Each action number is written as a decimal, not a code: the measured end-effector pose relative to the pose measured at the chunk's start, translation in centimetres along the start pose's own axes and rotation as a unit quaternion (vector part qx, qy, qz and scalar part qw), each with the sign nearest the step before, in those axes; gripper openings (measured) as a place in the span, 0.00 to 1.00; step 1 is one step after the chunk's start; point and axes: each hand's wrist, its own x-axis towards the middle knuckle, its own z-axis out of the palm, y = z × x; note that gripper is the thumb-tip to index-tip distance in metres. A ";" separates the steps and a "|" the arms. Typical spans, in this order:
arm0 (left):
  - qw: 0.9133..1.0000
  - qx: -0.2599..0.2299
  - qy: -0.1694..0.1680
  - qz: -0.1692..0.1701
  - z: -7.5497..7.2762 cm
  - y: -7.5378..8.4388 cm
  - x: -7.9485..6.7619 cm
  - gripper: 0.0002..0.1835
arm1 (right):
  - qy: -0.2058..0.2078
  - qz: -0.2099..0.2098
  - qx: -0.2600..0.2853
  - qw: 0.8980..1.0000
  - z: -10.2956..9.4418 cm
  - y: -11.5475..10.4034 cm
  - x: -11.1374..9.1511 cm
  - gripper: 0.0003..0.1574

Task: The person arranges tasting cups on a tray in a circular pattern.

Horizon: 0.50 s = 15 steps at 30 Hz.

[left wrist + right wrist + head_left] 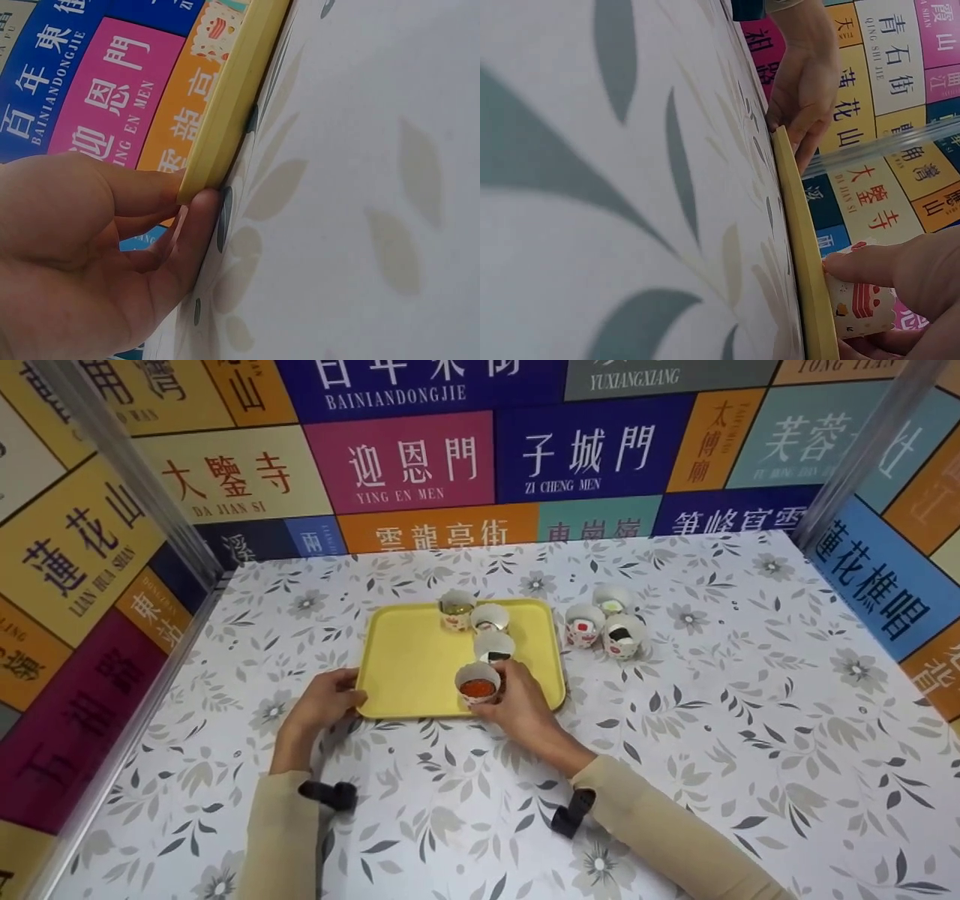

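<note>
Left hand, head view: From my remote post I see the left hand [324, 701] grip the near-left corner of a yellow tray [412, 660] on a floral-patterned counter [712, 750].
Right hand, head view: The right hand [523, 706] has its fingers curled round a paper cup with red-orange contents [478, 688], at the tray's near edge; I cannot tell whether its base touches down.
Cups, head view: Three more paper cups [489, 622] stand on the tray behind it; a cluster of three cups [622, 639] stands on the counter, just right of the tray.
Tray corner, left wrist view: I watch the left fingers [191, 247] pinch the corner before Chinese-lettered panels [112, 97].
Printed cup, right wrist view: I see the right thumb [862, 268] against the cup's decorated side, beside the tray's rim, the left hand beyond.
</note>
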 end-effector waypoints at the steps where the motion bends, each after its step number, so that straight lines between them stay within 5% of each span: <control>1: 1.000 0.001 0.000 -0.002 0.0 0.1 0.0 0.29 | -0.001 0.005 0.008 1.000 -0.1 0.0 0.0 0.40; 8: 0.999 -0.025 -0.013 -0.016 -0.1 0.3 0.1 0.29 | -0.002 0.037 0.079 0.996 -0.5 -0.3 0.1 0.37; 15: 1.000 -0.009 -0.008 -0.024 0.1 0.1 0.1 0.29 | 0.001 0.049 0.086 0.995 -0.4 -0.2 0.2 0.36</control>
